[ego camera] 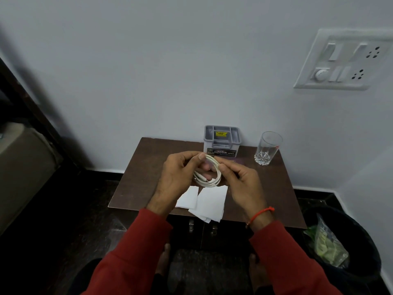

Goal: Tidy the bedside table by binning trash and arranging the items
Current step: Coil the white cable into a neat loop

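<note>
A white cable (209,173) wound into a small coil hangs above the middle of the brown bedside table (265,196). My left hand (176,177) pinches the coil's top and left side. My right hand (242,182) grips its right side; a red thread circles that wrist. Two white paper sheets (206,201) lie on the table's front edge under my hands, one jutting past the edge. A grey plastic organiser box (222,140) with a yellow sticker stands at the back against the wall. An empty clear glass (268,147) stands upright at the back right.
A black bin (361,241) holding a clear plastic bag with green scraps stands on the floor to the table's right. A white switch panel (344,60) sits on the wall above. Dark furniture fills the left. The table's front has two cabinet doors with metal handles (203,227).
</note>
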The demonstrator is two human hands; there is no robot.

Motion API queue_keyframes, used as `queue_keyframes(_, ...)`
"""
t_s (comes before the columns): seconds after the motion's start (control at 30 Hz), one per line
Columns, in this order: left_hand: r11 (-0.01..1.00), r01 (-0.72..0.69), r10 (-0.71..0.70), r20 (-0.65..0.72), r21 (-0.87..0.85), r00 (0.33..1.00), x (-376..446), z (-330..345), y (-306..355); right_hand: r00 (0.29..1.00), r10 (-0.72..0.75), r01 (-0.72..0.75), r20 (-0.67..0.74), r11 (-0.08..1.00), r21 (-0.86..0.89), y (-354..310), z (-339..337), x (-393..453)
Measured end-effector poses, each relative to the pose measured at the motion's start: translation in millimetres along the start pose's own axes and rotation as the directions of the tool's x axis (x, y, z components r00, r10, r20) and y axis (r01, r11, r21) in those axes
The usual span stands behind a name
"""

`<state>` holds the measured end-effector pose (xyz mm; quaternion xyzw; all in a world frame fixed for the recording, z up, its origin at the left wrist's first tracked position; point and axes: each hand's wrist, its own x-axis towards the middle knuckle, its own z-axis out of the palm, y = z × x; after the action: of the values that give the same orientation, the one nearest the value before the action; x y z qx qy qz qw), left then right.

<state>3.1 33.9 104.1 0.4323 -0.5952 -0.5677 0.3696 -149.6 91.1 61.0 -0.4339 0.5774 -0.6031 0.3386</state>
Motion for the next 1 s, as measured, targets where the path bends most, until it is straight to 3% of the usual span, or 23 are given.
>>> queue_keyframes(0.1, 0.999, 0.015, -0.015, 0.009, -0.052, 1.0, -0.3, -1.4, 1.7, 0.997, 0.07, -0.075, 0.033, 0.98, 0.182, -5.7, -1.6, 0.5)
queue_keyframes(0.3, 0.981, 0.074, -0.053, 0.123, -0.177, 0.991, -1.7, -2.0, 4.4, 0.994, 0.09, -0.107, 0.065, 0.932, 0.346, -13.5, -9.0, -0.2)
queue_keyframes(0.5, 0.919, 0.169, -0.089, 0.232, -0.355, 0.969, -3.5, -2.9, 12.6, 0.998, 0.055, -0.064, 0.035, 0.93, 0.363, -17.0, -12.8, 2.4)
queue_keyframes(0.7, 0.911, 0.144, -0.081, 0.175, -0.387, 0.981, -2.3, -0.8, 11.5, 0.995, 0.099, -0.1, 0.025, 0.911, 0.399, -14.2, -12.0, 0.3)
queue_keyframes(0.87, 0.902, 0.164, -0.067, 0.246, -0.399, 0.967, -6.3, 8.4, 14.1, 0.98, 0.138, -0.054, -0.142, 0.877, 0.477, -17.9, -7.4, 0.5)
queue_keyframes(0.93, 0.888, 0.158, -0.054, 0.245, -0.432, 0.968, -6.2, 12.4, 13.2, 0.977, 0.176, -0.088, -0.118, 0.844, 0.528, -18.5, -5.1, -0.5)
queue_keyframes(1.0, 0.875, 0.116, -0.042, 0.164, -0.47, 0.986, -4.2, 13.6, 9.7, 0.977, 0.212, -0.18, -0.004, 0.841, 0.51, -19.3, -1.3, -3.6)
